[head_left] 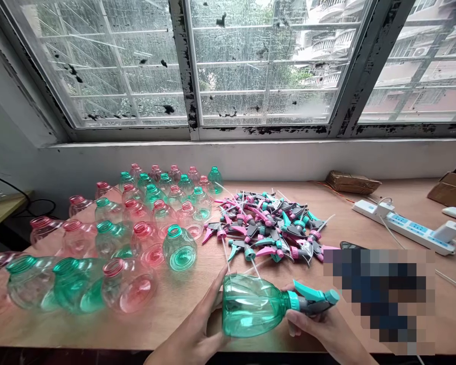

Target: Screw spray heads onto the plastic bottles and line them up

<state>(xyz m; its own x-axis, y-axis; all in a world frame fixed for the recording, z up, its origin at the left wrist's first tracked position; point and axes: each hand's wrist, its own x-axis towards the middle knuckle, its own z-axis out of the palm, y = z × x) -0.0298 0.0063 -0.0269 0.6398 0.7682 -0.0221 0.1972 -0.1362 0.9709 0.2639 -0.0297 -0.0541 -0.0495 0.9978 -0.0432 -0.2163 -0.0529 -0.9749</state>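
Observation:
A clear green spray bottle lies sideways between my two hands near the table's front edge. My left hand is wrapped round its base end. At the neck, my right hand has its fingers closed on the teal collar and grey spray head with a teal trigger. The spray head sits on the bottle's mouth; whether it is screwed tight I cannot tell. Just beyond the bottle is a heap of loose spray heads in pink, teal and grey, with thin dip tubes sticking out.
Several open pink and green bottles stand in rows on the left of the wooden table. A white power strip with plugs and cables lies at right. Behind it is a brown wrapped bundle. A pixelated patch hides part of the right side.

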